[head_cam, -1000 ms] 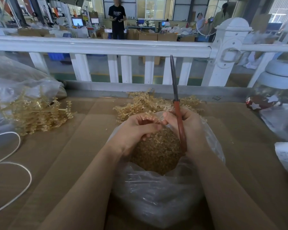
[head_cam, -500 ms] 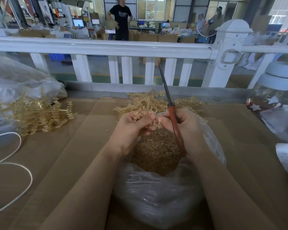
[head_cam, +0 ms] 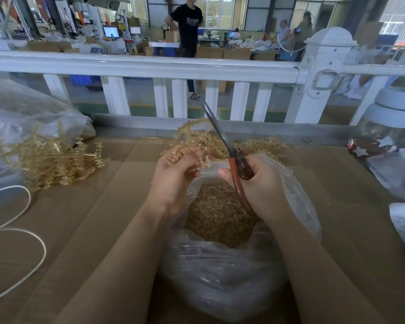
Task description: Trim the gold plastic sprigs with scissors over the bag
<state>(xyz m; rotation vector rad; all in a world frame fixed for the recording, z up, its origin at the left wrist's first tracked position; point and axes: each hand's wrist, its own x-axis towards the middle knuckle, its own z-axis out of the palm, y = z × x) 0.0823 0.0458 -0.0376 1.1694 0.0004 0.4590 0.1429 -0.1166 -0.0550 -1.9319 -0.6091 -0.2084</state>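
- Two hands work above the open clear plastic bag [head_cam: 222, 277], which sits on the brown worktop [head_cam: 91, 218] right in front of me.
- My left hand [head_cam: 173, 176] has its grip curled round a bunch of gold plastic sprigs [head_cam: 187, 136]; their tips stick up and away from my fingers, over the far rim of the bag.
- My right hand [head_cam: 260, 185] has its grip clamped on the red handles of the scissors [head_cam: 229, 153]. The blades point up and to the left, nearly together, crossing just beside the held sprigs.
- Inside the bag lies a heap of small gold trimmings [head_cam: 218, 216].
- More gold sprigs are piled on the worktop beyond the bag [head_cam: 262, 146], and another pile [head_cam: 52, 160] spills from a second clear bag [head_cam: 21, 113] at my left.
- A white cord [head_cam: 33, 251] loops at the near left.
- A white railing [head_cam: 150, 66] runs along the far edge of the worktop.
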